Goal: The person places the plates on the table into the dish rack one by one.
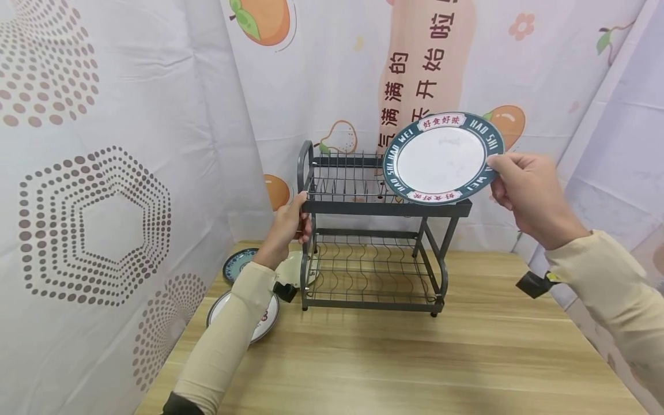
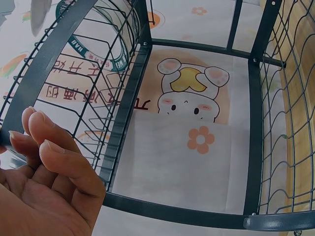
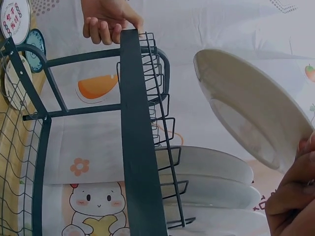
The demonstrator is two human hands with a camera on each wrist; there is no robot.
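My right hand (image 1: 534,193) pinches the right edge of a round white plate (image 1: 441,158) with a dark green lettered rim. The plate is raised, tilted, in front of the upper tier of a dark metal dish rack (image 1: 384,208); its pale underside shows in the right wrist view. My left hand (image 1: 287,225) holds the front left corner of that tier, thumb on top and fingers curled beneath. Three white plates (image 3: 206,184) stand on edge in the upper tier in the right wrist view; the held plate hides them from the head view.
On the wooden table (image 1: 415,363), left of the rack, lie a blue-patterned plate (image 1: 236,262), a white plate (image 1: 264,323) partly under my left forearm, and a pale cream dish (image 1: 290,268) behind the rack's leg. The lower wire tier (image 1: 370,271) holds no plates. Printed curtains (image 1: 321,75) hang close behind.
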